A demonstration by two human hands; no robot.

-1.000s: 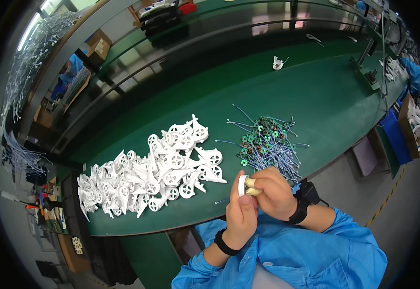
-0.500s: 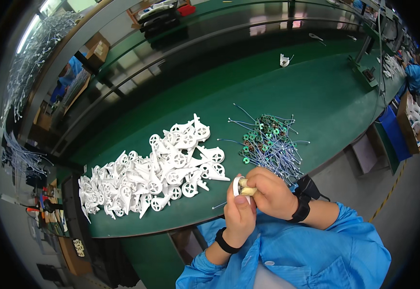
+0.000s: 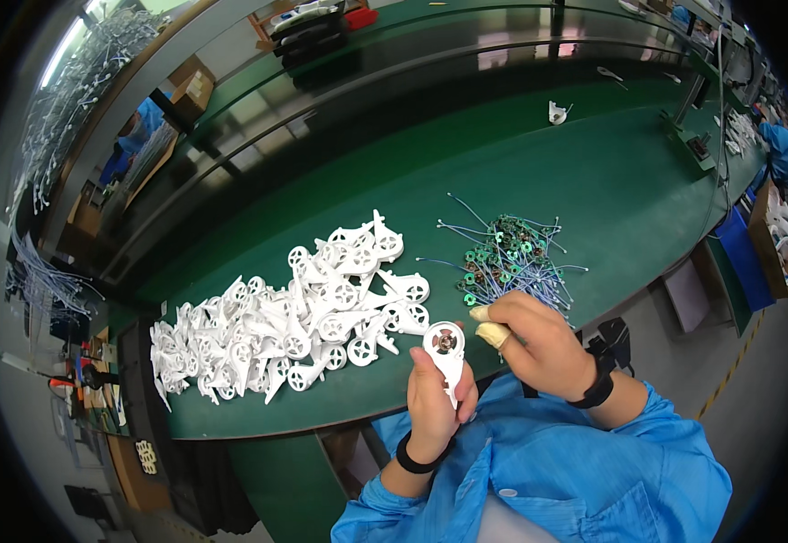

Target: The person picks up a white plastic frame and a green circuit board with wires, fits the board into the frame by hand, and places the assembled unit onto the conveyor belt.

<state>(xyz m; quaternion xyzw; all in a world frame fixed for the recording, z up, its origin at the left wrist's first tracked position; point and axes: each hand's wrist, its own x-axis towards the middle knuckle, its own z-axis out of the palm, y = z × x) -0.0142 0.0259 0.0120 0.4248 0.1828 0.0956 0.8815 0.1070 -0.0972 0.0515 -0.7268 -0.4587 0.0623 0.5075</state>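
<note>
A white plastic housing (image 3: pixel 449 360) with a round head and a tapering tail is upright in my left hand (image 3: pixel 432 404), which is closed around the tail. Inside its ring-shaped head sits a small dark and copper-coloured part (image 3: pixel 446 342). My right hand (image 3: pixel 543 348) is just to the right of the housing, apart from it. Pale finger covers (image 3: pixel 493 336) are on its thumb and a fingertip; the tips are slightly apart and nothing shows between them. Beyond that hand lies a heap of small green-and-copper coil parts with bluish wires (image 3: pixel 516 258).
A large pile of white housings (image 3: pixel 294 317) spreads over the left of the green table (image 3: pixel 394 190). One white piece (image 3: pixel 557 113) lies farther back. A dark metal stand (image 3: pixel 691 145) rises at the far right, near a blue bin (image 3: pixel 743 253). Another person (image 3: pixel 779 149) is beyond it.
My right hand has pulled away from the housing to the right, its fingers loosened. My left hand has turned the housing so that its round head and the copper-coloured part show.
</note>
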